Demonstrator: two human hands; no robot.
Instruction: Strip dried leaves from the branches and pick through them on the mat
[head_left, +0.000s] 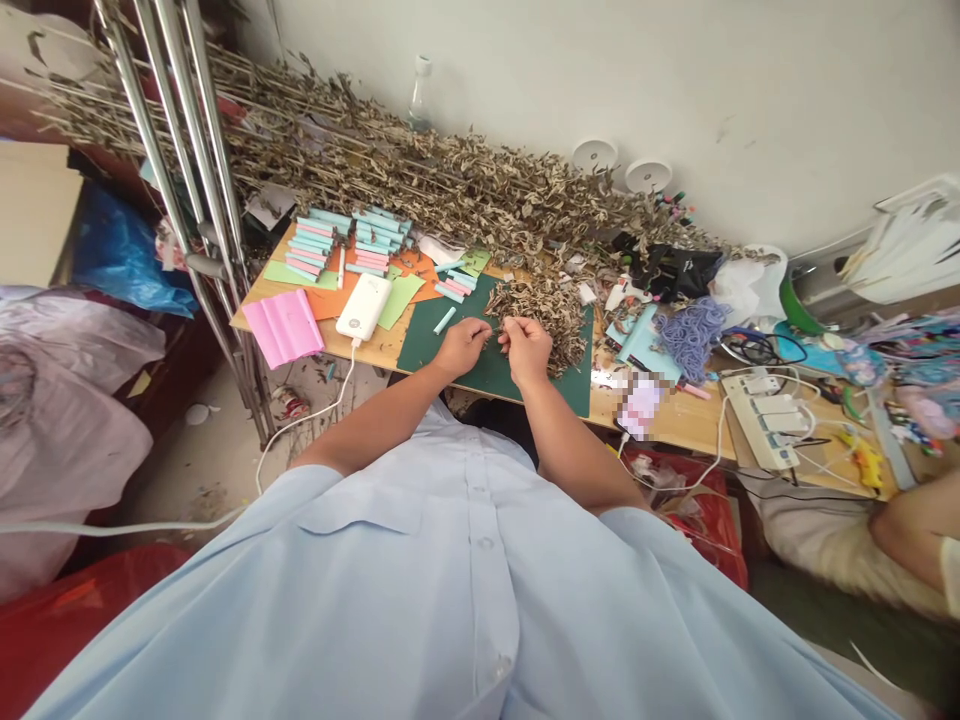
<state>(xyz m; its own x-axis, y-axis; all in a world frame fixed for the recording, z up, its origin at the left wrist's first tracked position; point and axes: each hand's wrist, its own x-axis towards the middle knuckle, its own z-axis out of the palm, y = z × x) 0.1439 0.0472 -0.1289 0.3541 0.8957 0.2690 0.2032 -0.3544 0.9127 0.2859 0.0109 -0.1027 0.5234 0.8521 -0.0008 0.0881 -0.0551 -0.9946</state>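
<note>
My left hand point(463, 347) is closed above the dark green cutting mat point(429, 350), thumb against fingers; what it holds, if anything, is hidden. Beside it, my right hand point(528, 350) is pinched at the left edge of a heap of crumbled dried leaves point(551, 312). Whether leaf bits are between its fingertips is too small to tell. The two hands are a short gap apart. A single light-blue paper roll point(444, 320) lies on the mat left of my left hand. Several blue and pink rolls point(456, 284) rest at the mat's upper left.
Stacked paper rolls point(311, 240), a white power bank point(364, 307) and pink paper point(283, 328) lie on the left. Dried stalks point(420, 165) line the wall. Purple yarn point(691, 335), a phone point(641, 408) and a power strip point(761, 418) are right. Metal crutches point(199, 190) stand left.
</note>
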